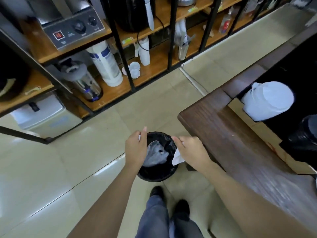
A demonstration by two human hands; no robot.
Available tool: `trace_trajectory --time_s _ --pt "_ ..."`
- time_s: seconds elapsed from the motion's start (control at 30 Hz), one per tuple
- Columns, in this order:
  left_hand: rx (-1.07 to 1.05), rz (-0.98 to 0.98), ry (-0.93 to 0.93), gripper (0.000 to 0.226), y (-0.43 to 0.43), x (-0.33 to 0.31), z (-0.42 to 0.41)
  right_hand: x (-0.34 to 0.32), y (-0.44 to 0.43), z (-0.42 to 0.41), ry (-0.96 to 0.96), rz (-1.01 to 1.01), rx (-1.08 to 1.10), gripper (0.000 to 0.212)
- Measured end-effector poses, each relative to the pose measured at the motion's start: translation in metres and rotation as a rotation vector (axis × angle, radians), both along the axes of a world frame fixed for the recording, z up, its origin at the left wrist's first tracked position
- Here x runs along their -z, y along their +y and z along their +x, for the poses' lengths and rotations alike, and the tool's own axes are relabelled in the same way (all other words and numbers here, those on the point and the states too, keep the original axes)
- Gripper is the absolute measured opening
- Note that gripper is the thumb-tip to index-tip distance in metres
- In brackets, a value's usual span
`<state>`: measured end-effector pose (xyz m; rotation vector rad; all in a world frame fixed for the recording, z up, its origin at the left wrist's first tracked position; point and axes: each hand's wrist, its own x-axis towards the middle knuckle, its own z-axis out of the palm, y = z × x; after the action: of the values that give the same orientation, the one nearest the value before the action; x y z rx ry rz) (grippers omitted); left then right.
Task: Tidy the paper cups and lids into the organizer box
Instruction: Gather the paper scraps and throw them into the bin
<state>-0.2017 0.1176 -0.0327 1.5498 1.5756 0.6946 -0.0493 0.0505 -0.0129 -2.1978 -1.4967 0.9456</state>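
I stand over a black trash bin (157, 174) lined with a black bag, on the floor. My left hand (136, 148) hovers over its left rim with a small white scrap between its fingers. My right hand (190, 150) is above the right rim, pinching a crumpled white tissue (177, 158) that hangs down. A clear plastic wrapper (155, 155) lies in the bin. A stack of white paper cups (144, 52) and a few white lids (133, 69) sit on the lower wooden shelf. A bagged bundle of white cups or lids (269, 100) rests right of the counter.
A dark wooden counter (231, 134) runs along the right. Black-framed wooden shelving (120, 40) ahead holds a metal appliance, a steel urn (85, 83) and a white filter cartridge (106, 64). My shoes (171, 200) stand on the beige tiled floor.
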Motion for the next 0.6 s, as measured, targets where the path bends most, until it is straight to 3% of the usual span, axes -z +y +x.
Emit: trace_trajectory --time_s 0.23,0.4,0.6 --pt "-0.071 -0.251 0.148 0.044 0.027 0.110 -0.039 0.120 0.039 -0.028 0.061 -0.187 0.216 0.041" --pt "0.053 -0.517 0.231 0.011 0.024 0.219 -0.044 0.229 0.051 -0.035 0.239 -0.271 0.183 0.023" --pt "0.216 -0.509 0.350 0.041 0.008 0.326 -0.039 0.344 0.054 -0.043 0.219 -0.349 0.093 0.013"
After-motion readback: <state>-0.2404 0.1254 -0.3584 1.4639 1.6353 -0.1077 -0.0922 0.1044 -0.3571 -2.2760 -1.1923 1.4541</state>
